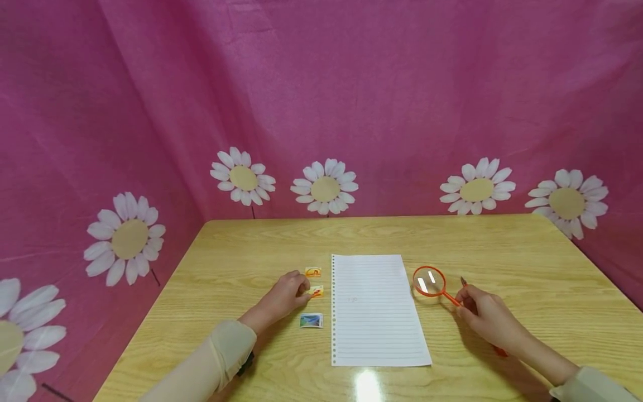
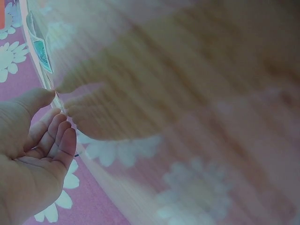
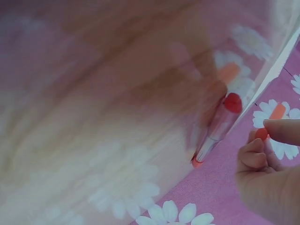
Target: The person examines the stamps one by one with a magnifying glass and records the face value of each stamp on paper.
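Just left of the lined sheet [image 1: 379, 329], near the middle of its punched edge, pinching the middle yellow card [image 1: 317, 291] between thumb and fingertips of the left hand [image 1: 283, 296]. Lying between those fingertips and the sheet, long axis running roughly crosswise toward it, and far nearer to the left hand than to the right hand [image 1: 491, 317]. Cannot tell whether lifted at all or flat on the table [image 1: 241, 245].

On the sheet's right side, gripping the handle of a red magnifying glass [image 1: 436, 286] with thumb and fingers of the right hand, the rest curled inward. Lens just beside the sheet's right edge, handle slanting away from it and toward the person. Below that hand and apart from its fingers in the right wrist view, a clear, red-ended stick [image 3: 218, 126], perhaps a pen, well right of the sheet.

Farther out, left of the sheet's upper part, a second yellow card [image 1: 313, 272] just past the left fingers; left of its lower part, a blue-green picture card [image 1: 311, 320], untouched. On the sheet itself, faint reddish marks [image 1: 353, 300], too small to read. Beyond its far edge, a magenta curtain [image 1: 351, 84] printed with white daisies [image 1: 325, 188].
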`<state>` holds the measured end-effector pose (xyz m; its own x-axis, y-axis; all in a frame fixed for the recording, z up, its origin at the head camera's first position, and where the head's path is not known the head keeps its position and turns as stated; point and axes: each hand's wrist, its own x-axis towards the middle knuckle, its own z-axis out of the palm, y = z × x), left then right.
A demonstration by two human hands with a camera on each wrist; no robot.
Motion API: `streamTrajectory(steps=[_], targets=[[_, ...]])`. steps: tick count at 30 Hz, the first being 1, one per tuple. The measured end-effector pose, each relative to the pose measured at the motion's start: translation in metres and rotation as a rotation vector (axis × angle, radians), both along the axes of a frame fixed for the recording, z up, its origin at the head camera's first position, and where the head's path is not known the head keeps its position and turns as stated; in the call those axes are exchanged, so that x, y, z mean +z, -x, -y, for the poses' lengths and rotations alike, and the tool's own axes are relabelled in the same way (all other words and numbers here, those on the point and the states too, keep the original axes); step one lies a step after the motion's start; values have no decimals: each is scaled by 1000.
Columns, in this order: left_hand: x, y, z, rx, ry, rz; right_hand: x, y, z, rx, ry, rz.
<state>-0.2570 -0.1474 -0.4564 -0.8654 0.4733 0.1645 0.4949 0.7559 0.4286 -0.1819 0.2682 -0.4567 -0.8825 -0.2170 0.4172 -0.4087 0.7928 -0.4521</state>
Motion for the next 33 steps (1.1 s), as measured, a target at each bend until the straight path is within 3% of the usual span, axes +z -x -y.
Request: streamTrajectory(steps=[7, 21, 33], targets=[[0, 0, 1, -2, 9, 2, -2, 4, 1, 62, -34, -135], [2, 1, 1, 0, 11, 16, 3, 10, 9, 94, -66, -128], [1, 0, 1, -5, 28, 8, 0, 20, 19, 162, -69, -216]])
